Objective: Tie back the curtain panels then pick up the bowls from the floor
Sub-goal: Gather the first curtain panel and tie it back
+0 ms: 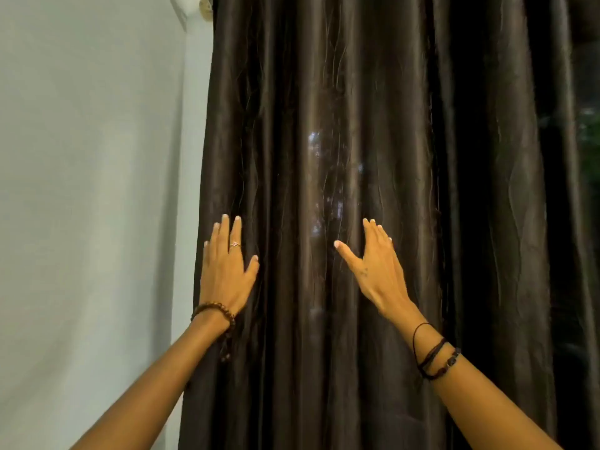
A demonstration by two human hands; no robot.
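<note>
We see the dark curtain panel (324,190) hanging in folds directly under both palms. Our left hand (225,271) lies flat with straight fingers on the panel's outer edge, the pale wall (91,190) just beyond it. Our right hand (376,271) spreads wide, fingers extended, pressing folds nearer the middle.

The dark brown satin curtain panel (341,157) hangs untied in vertical folds, right of the wall, filling the view.
</note>
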